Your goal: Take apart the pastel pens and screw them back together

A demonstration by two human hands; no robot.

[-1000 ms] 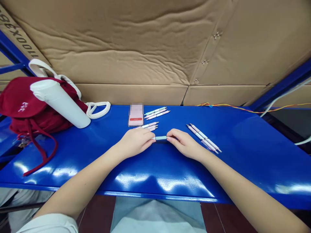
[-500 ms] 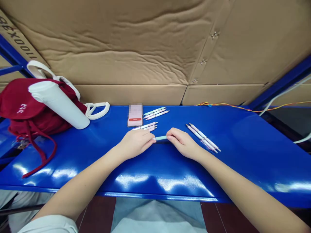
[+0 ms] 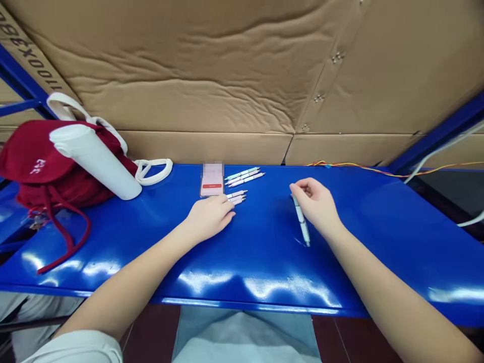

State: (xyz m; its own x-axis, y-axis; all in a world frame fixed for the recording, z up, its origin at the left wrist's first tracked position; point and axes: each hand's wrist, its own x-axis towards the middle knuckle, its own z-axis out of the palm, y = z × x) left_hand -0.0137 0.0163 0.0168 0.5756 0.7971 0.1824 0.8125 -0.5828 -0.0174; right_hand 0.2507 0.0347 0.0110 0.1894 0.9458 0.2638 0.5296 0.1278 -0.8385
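A pale green and white pen (image 3: 301, 222) slants down from the pinched fingertips of my right hand (image 3: 315, 201), over the right half of the blue table. The hand and forearm cover the spot just behind it. My left hand (image 3: 210, 218) rests at the near end of a small group of pinkish-white pens (image 3: 237, 194); its fingers are bent over them, and whether they grip one is hidden. Farther back lies another group of several pens (image 3: 245, 176), side by side, with their tips to the right.
Left of the rear pens lies a phone (image 3: 212, 180) with a lit screen. A red bag (image 3: 34, 156) and a white cylindrical bottle (image 3: 96, 161) are at the left. Thin wires (image 3: 351, 165) run along the back right edge of the blue table (image 3: 242, 272), before a cardboard wall.
My hands have moved apart. The right took the greenish pen to the right, over where other pens lay in view; the left let go of it and moved left to the nearer pens.
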